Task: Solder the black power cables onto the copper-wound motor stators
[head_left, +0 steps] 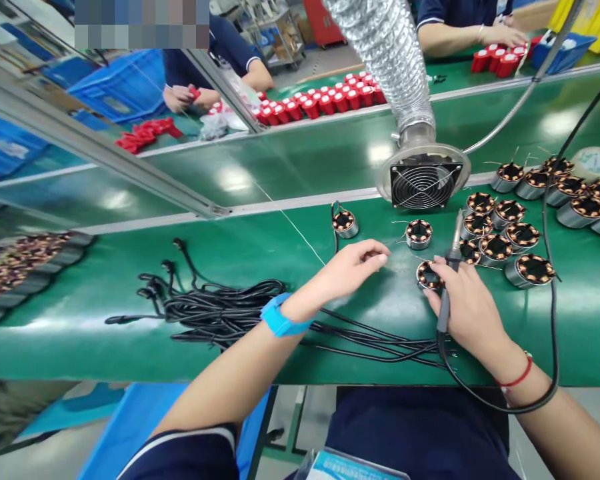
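Observation:
My right hand (467, 307) grips a soldering iron (453, 257) like a pen, its tip pointing up beside a copper-wound motor stator (429, 275) that lies on the green bench (280, 253). My left hand (353, 267), with a blue wrist strap, hovers just left of that stator. Its fingers are pinched together on a thin solder wire (295, 227) that runs up and away to the left. Two more stators, one (419, 233) and another (345, 223), lie a little farther back.
A cluster of several stators (510, 233) sits at the right, with more (575, 193) behind. A fume fan (423, 183) on a silver duct stands at the back. A bundle of black cables (220, 310) lies left. Other people handle red parts (325, 103) across the conveyor.

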Motion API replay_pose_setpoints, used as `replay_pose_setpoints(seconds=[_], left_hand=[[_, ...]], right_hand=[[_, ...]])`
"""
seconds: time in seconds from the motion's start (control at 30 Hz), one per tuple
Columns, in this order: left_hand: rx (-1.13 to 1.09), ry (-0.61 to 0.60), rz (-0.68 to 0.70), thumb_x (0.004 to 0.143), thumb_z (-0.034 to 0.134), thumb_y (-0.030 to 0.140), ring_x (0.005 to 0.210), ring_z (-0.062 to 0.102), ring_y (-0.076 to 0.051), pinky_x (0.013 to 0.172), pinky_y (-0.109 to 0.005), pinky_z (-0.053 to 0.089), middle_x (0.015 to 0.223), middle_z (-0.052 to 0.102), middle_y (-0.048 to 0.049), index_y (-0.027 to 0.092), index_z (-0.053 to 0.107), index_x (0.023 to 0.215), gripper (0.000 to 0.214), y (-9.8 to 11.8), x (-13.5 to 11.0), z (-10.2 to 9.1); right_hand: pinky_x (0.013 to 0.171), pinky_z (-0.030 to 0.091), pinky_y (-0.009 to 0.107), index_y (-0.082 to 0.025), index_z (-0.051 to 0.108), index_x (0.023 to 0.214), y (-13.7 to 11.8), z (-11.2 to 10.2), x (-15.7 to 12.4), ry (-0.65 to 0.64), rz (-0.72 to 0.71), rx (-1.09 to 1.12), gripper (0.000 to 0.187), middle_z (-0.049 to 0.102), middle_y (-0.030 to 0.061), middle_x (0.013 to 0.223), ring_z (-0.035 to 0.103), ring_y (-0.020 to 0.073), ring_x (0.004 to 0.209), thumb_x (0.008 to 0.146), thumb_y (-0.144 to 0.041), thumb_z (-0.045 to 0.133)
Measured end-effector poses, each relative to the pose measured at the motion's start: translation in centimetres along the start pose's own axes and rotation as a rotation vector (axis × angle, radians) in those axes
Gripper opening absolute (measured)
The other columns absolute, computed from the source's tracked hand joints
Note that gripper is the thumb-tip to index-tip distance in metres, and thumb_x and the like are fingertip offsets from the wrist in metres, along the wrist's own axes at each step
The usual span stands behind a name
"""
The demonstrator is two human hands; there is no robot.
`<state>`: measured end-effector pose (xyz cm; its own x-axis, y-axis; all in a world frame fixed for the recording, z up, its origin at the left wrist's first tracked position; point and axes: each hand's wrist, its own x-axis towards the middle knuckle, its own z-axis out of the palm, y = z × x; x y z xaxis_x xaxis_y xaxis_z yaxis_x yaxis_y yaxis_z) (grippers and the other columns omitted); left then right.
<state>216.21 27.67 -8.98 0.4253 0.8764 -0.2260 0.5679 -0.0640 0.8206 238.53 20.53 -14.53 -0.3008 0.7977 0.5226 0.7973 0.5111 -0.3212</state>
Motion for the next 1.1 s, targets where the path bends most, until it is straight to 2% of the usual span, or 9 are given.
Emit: replay_pose_setpoints(seconds=[0.13, 0.23, 0.37, 0.5, 0.67, 0.8, 0.87, 0.97, 1.1], left_hand=[[-0.29, -0.138, -0.193, 0.091, 0.047, 0.031, 0.066, 0.056, -0.008, 0.058, -0.021, 0.042, 0.095, 0.064, -0.006, 0.013, 0.057, 0.107, 0.026, -1.0, 1.8, 1.6], [-0.391, -0.145, -0.202, 0.091, 0.045, 0.021, 0.061, 0.054, -0.005, 0.054, -0.019, 0.039, 0.093, 0.062, -0.004, 0.013, 0.053, 0.114, 0.025, -1.1, 2.3, 2.9], [-0.391, -0.265, -0.153, 0.09, 0.048, 0.017, 0.056, 0.048, -0.004, 0.055, -0.018, 0.038, 0.067, 0.055, 0.0024, 0.011, 0.059, 0.08, 0.016, -1.2, 1.5, 3.1], [-0.552, -0.379, -0.187, 0.088, 0.053, 0.018, 0.056, 0.047, -0.004, 0.056, -0.018, 0.037, 0.067, 0.055, 0.0027, 0.01, 0.059, 0.076, 0.015, -1.1, 0.5, 2.9], [-0.761, -0.32, -0.11, 0.088, 0.052, 0.021, 0.054, 0.043, -0.003, 0.053, -0.017, 0.032, 0.064, 0.051, 0.0044, 0.012, 0.056, 0.074, 0.018, -0.1, 0.9, 4.2], [-0.644, -0.254, -0.102, 0.091, 0.047, 0.029, 0.056, 0.045, -0.004, 0.054, -0.019, 0.035, 0.071, 0.053, 0.0032, 0.013, 0.056, 0.083, 0.019, -0.1, 0.3, 4.1], [-0.574, -0.299, -0.117, 0.089, 0.051, 0.031, 0.059, 0.046, -0.005, 0.056, -0.019, 0.037, 0.072, 0.052, 0.0038, 0.015, 0.053, 0.085, 0.017, -0.4, -0.7, 3.6], [-0.514, -0.343, -0.13, 0.086, 0.055, 0.027, 0.061, 0.046, -0.006, 0.059, -0.019, 0.039, 0.068, 0.05, 0.0048, 0.015, 0.053, 0.081, 0.013, -0.8, -1.8, 3.3], [-0.574, -0.275, -0.144, 0.087, 0.051, 0.021, 0.06, 0.047, -0.005, 0.058, -0.019, 0.038, 0.072, 0.057, 0.0015, 0.013, 0.057, 0.075, 0.015, -0.3, -1.2, 4.2]], right_hand=[[0.092, 0.051, 0.052, -0.015, 0.046, 0.127, -0.2, 0.9, 0.3, -0.12, 0.036, -0.044, 0.038, 0.055, 0.018, 0.123, 0.051, 0.0326, 0.117, 0.091, -0.024, 0.055], [0.091, 0.052, 0.051, -0.017, 0.045, 0.128, 0.0, 0.9, 0.0, -0.141, 0.032, 0.002, 0.038, 0.056, 0.0154, 0.122, 0.052, 0.0313, 0.114, 0.091, -0.023, 0.054], [0.091, 0.053, 0.051, -0.019, 0.045, 0.126, 0.0, 0.3, -0.8, -0.194, -0.018, 0.107, 0.037, 0.056, 0.0136, 0.127, 0.052, 0.03, 0.115, 0.09, -0.024, 0.055], [0.089, 0.054, 0.048, -0.02, 0.041, 0.13, 0.0, 0.0, -1.5, -0.158, -0.032, 0.215, 0.043, 0.054, 0.014, 0.131, 0.055, 0.0273, 0.116, 0.09, -0.024, 0.056], [0.086, 0.055, 0.047, -0.022, 0.041, 0.131, 0.2, 0.3, -1.3, -0.164, -0.017, 0.255, 0.044, 0.058, 0.0134, 0.125, 0.058, 0.0271, 0.112, 0.091, -0.03, 0.057], [0.084, 0.056, 0.047, -0.023, 0.041, 0.131, 0.0, 0.3, -1.0, -0.148, 0.003, 0.241, 0.043, 0.058, 0.0126, 0.123, 0.059, 0.0274, 0.108, 0.091, -0.032, 0.057], [0.083, 0.057, 0.046, -0.023, 0.041, 0.131, -0.1, 0.2, -0.9, -0.149, 0.018, 0.239, 0.044, 0.058, 0.0128, 0.123, 0.059, 0.0273, 0.108, 0.091, -0.031, 0.057], [0.083, 0.057, 0.046, -0.022, 0.04, 0.131, -0.2, 0.1, -1.0, -0.176, 0.028, 0.249, 0.044, 0.056, 0.0128, 0.125, 0.058, 0.0271, 0.107, 0.091, -0.028, 0.058], [0.085, 0.056, 0.047, -0.022, 0.041, 0.13, -0.2, 0.1, -1.0, -0.197, 0.02, 0.243, 0.043, 0.056, 0.0123, 0.124, 0.057, 0.0273, 0.107, 0.09, -0.029, 0.058]])
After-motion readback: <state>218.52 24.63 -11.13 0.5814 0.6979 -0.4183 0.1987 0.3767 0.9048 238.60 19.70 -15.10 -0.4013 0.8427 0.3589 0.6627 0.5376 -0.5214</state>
